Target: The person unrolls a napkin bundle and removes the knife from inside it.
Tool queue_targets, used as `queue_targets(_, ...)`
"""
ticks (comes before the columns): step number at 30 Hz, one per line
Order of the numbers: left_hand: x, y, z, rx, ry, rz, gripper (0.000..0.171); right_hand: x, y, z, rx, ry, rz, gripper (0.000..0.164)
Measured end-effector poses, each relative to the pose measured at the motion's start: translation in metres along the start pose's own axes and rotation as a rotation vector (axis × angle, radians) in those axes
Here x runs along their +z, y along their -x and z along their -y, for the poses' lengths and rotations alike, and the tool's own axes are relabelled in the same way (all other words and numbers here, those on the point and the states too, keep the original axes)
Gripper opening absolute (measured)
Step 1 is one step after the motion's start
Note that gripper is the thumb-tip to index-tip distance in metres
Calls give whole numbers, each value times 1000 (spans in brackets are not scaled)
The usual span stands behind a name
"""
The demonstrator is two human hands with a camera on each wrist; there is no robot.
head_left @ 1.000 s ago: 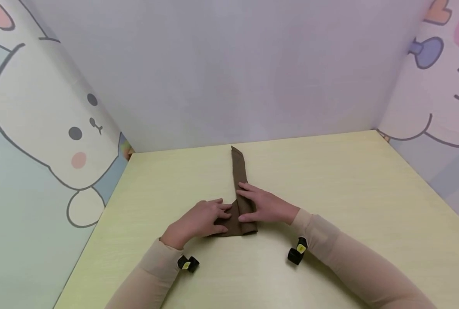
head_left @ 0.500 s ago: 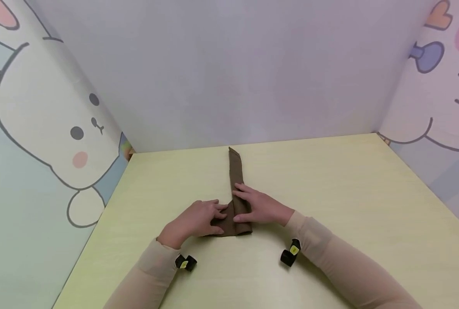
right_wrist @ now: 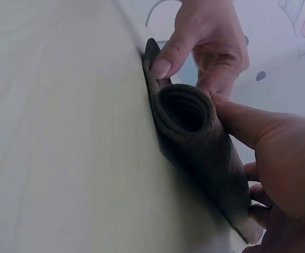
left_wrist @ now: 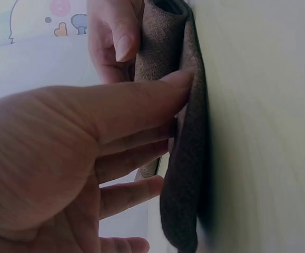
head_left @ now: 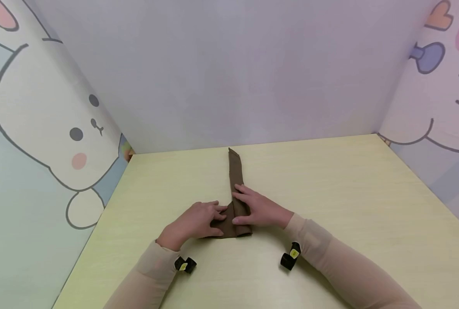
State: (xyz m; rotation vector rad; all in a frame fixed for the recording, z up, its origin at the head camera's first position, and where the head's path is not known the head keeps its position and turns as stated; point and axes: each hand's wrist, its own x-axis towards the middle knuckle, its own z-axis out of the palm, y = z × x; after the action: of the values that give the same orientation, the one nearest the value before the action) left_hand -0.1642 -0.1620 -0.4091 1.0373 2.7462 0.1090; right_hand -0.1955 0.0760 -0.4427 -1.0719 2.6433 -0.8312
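Note:
A brown cloth (head_left: 228, 226) lies on the table, its right side turned into a long narrow roll (head_left: 235, 169) pointing away from me. The flat part ends in a slanted edge beside the roll. My left hand (head_left: 197, 219) rests on the flat part, thumb tip pressing near the close edge, as the left wrist view also shows. Over the roll lies my right hand (head_left: 263, 208), thumb and fingers on top of it. In the right wrist view, the roll's near end (right_wrist: 186, 109) shows several layers around a hollow middle. My hands hide parts of the cloth.
The pale yellow table (head_left: 329, 184) extends on both sides of the cloth. A plain pale wall (head_left: 229, 77) stands behind it, with cartoon-printed panels (head_left: 32, 171) at the sides. Black wrist cameras (head_left: 185, 265) hang under both cuffs.
The whole view shifted slightly between the first frame and the second. Both hands keep nearly the same place on the cloth, and the roll looks unchanged.

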Motion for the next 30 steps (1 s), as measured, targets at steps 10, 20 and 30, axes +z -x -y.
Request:
queue_targets(10,1,-1,1,9,1,-2,51,10,-1,10,-31,114,23,89)
queue_targets(20,3,-1,2,13,15,0,50,5,2,11,-25,140,35,86)
queue_targets(30,1,-1,2,16,13,-4,50,0,5,12,7,178,44,89)
